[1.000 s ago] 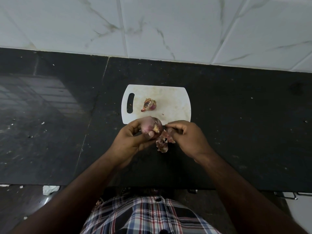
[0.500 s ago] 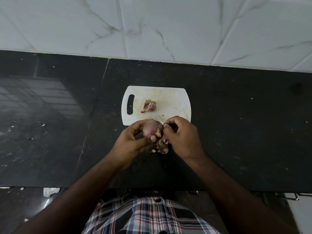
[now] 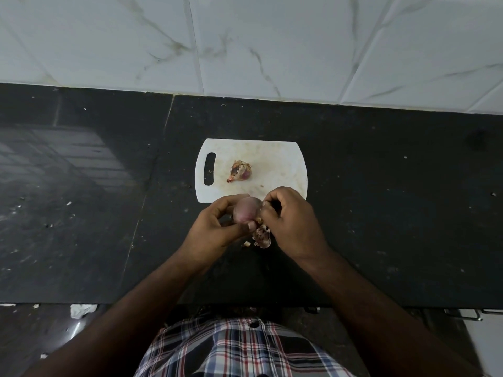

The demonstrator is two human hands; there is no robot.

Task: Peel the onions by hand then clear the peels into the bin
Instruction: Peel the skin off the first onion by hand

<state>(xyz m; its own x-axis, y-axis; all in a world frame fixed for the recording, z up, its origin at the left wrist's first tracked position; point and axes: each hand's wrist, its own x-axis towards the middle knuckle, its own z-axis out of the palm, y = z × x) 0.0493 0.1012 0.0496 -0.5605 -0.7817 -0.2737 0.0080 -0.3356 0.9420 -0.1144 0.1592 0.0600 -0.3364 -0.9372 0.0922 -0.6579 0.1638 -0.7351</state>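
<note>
My left hand point(image 3: 217, 225) grips a pinkish onion point(image 3: 245, 212) just in front of the white cutting board point(image 3: 277, 164). My right hand point(image 3: 292, 219) presses against the onion's right side, its fingertips pinched on the skin there. A clump of loose peels point(image 3: 261, 235) lies on the counter under the two hands. A second onion point(image 3: 241, 171), with dry skin still on it, rests on the board near the handle slot.
The black stone counter point(image 3: 394, 213) runs left and right, backed by a white marble-tiled wall point(image 3: 272, 44). Small scraps dot the counter's left part. A crumpled white scrap point(image 3: 81, 310) lies on the floor below the counter's front edge.
My right hand has moved up from the peel clump and closed in against the onion. My left hand has turned the onion, so its smooth side faces up.
</note>
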